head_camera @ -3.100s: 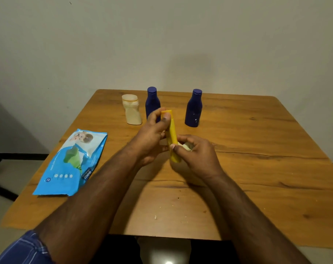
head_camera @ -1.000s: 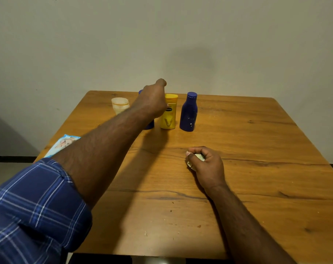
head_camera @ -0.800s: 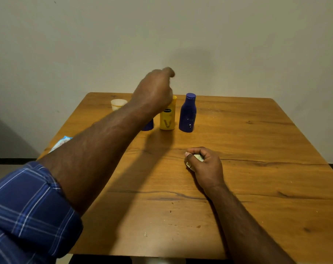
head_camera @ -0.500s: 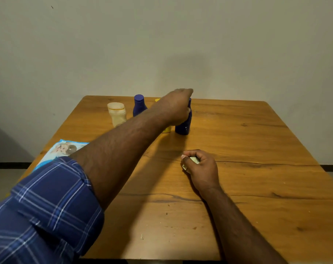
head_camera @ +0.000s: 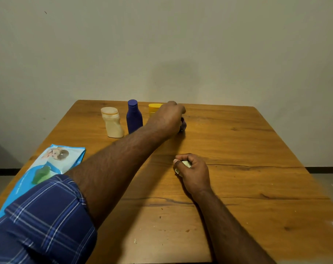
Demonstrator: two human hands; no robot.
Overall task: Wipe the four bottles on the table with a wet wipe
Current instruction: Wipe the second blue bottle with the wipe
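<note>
Table and wall, as I see them

I see a wooden table [head_camera: 238,149] with dark grain lines and a few pale crumbs near its front edge, a plain off-white wall [head_camera: 162,44] behind it, and grey floor [head_camera: 1,185] at left.

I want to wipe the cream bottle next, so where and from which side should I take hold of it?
Probably grip the cream bottle round its narrowed middle, just under the wide cap, coming from its left side. It stands upright, and the blue bottle crowds its right. The right hand holds the wet wipe.

Dim warm light, soft shadow on wall [head_camera: 169,79], edges slightly curved.
</note>
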